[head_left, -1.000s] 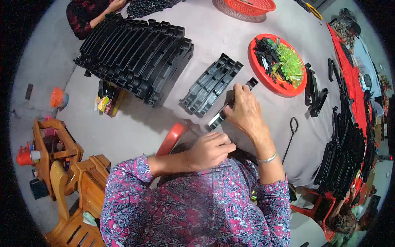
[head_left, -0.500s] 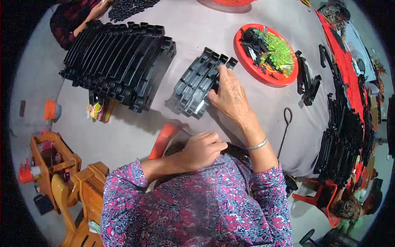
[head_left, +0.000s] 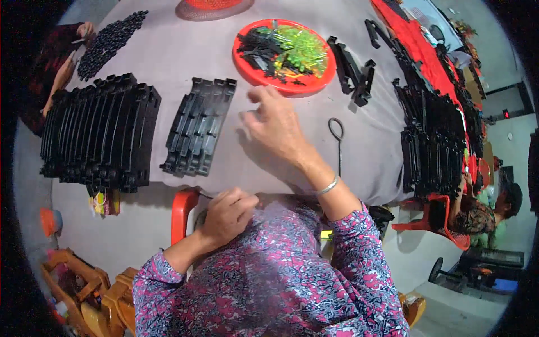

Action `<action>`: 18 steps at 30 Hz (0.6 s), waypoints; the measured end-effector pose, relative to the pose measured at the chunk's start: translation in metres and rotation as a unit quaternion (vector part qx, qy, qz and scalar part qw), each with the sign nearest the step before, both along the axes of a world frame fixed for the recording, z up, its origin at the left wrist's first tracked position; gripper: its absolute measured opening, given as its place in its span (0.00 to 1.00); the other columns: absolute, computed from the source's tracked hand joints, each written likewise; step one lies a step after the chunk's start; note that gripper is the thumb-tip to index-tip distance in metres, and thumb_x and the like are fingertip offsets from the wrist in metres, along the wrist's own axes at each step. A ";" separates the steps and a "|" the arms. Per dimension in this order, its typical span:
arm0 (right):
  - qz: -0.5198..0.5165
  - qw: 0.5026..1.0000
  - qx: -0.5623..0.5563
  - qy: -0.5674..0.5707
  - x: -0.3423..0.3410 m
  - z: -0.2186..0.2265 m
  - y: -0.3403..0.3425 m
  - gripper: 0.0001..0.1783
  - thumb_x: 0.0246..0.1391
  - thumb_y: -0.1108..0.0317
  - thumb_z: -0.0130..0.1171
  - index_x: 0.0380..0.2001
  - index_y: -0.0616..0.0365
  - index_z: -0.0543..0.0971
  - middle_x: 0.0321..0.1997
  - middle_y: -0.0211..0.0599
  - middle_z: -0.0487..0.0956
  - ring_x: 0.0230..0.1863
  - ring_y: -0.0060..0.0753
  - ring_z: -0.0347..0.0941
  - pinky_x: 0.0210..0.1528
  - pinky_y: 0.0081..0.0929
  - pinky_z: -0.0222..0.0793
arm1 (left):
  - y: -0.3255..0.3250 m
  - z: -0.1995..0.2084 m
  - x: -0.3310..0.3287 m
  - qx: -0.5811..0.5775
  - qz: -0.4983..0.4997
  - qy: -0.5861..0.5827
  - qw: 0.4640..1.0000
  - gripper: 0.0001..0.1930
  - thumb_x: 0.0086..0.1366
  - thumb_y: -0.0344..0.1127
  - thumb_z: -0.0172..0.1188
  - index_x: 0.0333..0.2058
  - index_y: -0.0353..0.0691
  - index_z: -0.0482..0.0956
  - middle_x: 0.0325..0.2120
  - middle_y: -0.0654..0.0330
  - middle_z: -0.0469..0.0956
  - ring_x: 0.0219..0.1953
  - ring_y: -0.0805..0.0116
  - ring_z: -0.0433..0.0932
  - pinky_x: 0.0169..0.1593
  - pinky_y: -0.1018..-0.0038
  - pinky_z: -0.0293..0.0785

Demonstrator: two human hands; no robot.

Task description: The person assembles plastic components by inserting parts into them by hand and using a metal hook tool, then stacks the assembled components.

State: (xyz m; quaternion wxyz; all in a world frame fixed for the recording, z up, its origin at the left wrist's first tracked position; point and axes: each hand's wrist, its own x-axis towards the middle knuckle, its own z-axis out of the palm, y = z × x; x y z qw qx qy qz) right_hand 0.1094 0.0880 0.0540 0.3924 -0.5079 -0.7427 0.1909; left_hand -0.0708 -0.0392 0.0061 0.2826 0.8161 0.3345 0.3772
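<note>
My right hand (head_left: 275,123) is over the grey cloth just in front of the round red tray (head_left: 285,87), its fingers bent and apart with nothing visible between them. Short black pieces (head_left: 259,53) and clear yellow-green pieces (head_left: 303,48) fill the tray. Left of that hand, and not touched by it, several long black plastic strips (head_left: 199,126) lie side by side in a small group. My left hand (head_left: 229,216) rests low by the table's near edge, fingers curled in; whatever its palm may hold is hidden.
A big stack of black strips (head_left: 101,135) stands at the left. A metal rod with a loop (head_left: 336,129) lies at the right, near loose black parts (head_left: 359,84) and a larger black pile (head_left: 435,140). Other people sit at the far left (head_left: 56,78) and right (head_left: 483,210).
The view has swung to the right. My right hand has come off the group of black strips, which now lies apart from it. My left hand stays low, fingers still curled.
</note>
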 end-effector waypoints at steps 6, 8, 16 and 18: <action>-0.193 0.973 0.025 -0.125 0.106 0.007 0.021 0.18 0.46 0.68 0.63 0.42 0.61 0.75 0.41 0.49 0.76 0.43 0.51 0.72 0.48 0.43 0.69 | -0.001 -0.001 0.001 -0.002 -0.004 -0.004 1.000 0.09 0.56 0.26 0.62 0.37 0.41 0.77 0.29 0.57 0.75 0.31 0.55 0.77 0.35 0.63 0.74; -0.265 0.944 0.113 -0.158 0.153 0.003 0.026 0.20 0.45 0.67 0.64 0.43 0.61 0.76 0.44 0.49 0.75 0.42 0.51 0.72 0.47 0.44 0.69 | -0.001 0.001 0.002 -0.002 -0.009 0.005 1.000 0.08 0.56 0.26 0.62 0.36 0.41 0.78 0.29 0.56 0.75 0.31 0.56 0.77 0.35 0.64 0.74; -0.462 0.861 -0.016 -0.211 0.201 0.004 0.021 0.39 0.40 0.51 0.69 0.50 0.67 0.70 0.46 0.60 0.75 0.51 0.64 0.73 0.51 0.51 0.70 | -0.003 0.002 0.006 0.003 0.000 0.007 1.000 0.10 0.54 0.23 0.61 0.36 0.42 0.76 0.27 0.58 0.73 0.30 0.56 0.75 0.33 0.63 0.73; -0.466 0.860 -0.111 -0.179 0.203 0.002 0.022 0.35 0.44 0.54 0.66 0.49 0.68 0.70 0.41 0.62 0.78 0.45 0.66 0.75 0.49 0.52 0.70 | -0.004 0.000 0.007 0.007 0.001 0.004 1.000 0.10 0.54 0.23 0.61 0.35 0.42 0.76 0.27 0.58 0.73 0.29 0.56 0.75 0.33 0.63 0.73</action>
